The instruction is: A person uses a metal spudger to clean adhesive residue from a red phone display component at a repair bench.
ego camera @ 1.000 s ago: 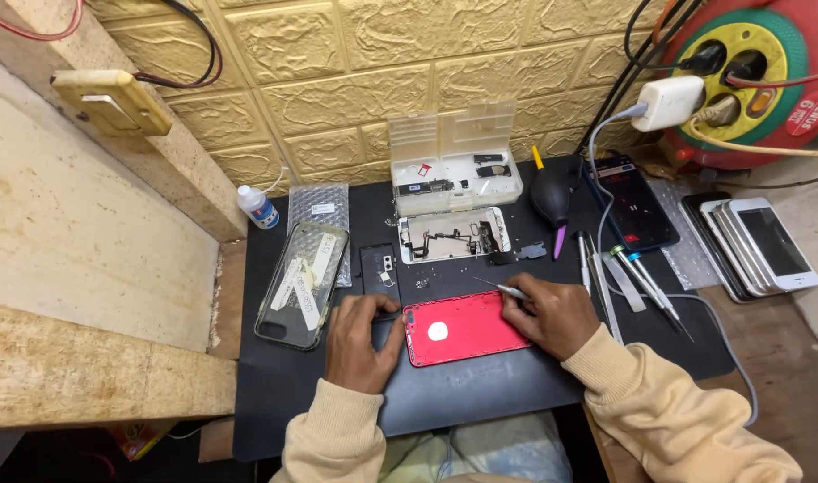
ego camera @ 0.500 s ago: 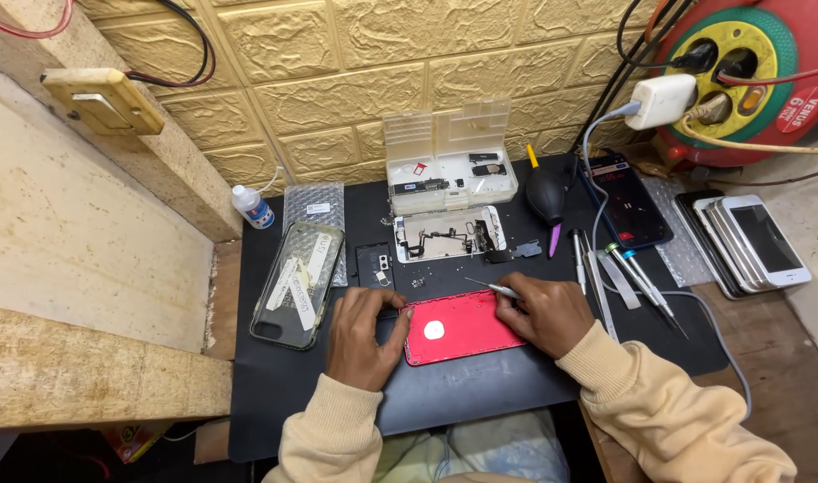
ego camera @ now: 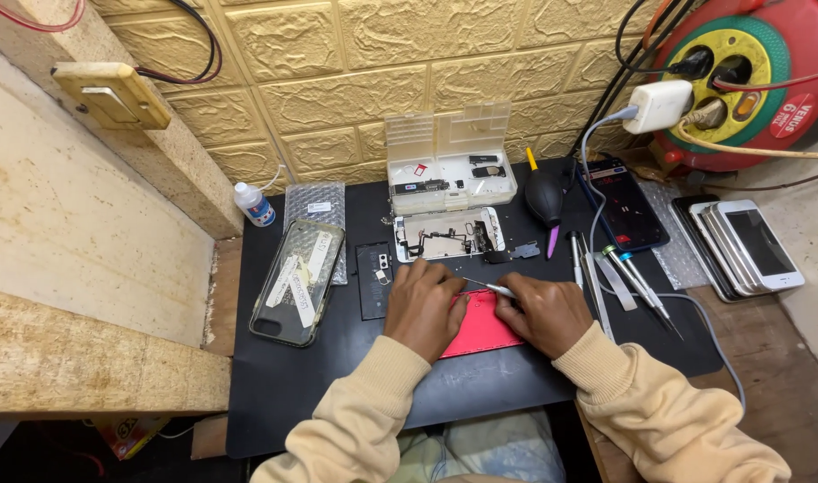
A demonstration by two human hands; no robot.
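Hands meet at the centre of the frame over a red phone housing (ego camera: 480, 326) that lies flat on the black mat (ego camera: 337, 376) covering the bench. The left hand (ego camera: 424, 309) rests on the housing's left part, fingers curled down onto it and pressing it in place. The right hand (ego camera: 545, 313) sits at the housing's right edge; its fingers are clenched around a thin metal tool (ego camera: 489, 287) whose tip points left toward the left hand — just above the housing's upper edge.

Directly above the hands lies an opened phone frame (ego camera: 449, 235) with exposed internals, and above that a clear parts box (ego camera: 449, 161) with its lid raised. A small dark battery (ego camera: 373, 279) lies left of the hands, just beside a clear phone case (ego camera: 299, 282). Right of centre: a black air blower (ego camera: 545, 199), several screwdrivers (ego camera: 637, 288) and a dark phone (ego camera: 625, 204) on a cable. A stack of phones (ego camera: 744, 246) lies at the right edge.
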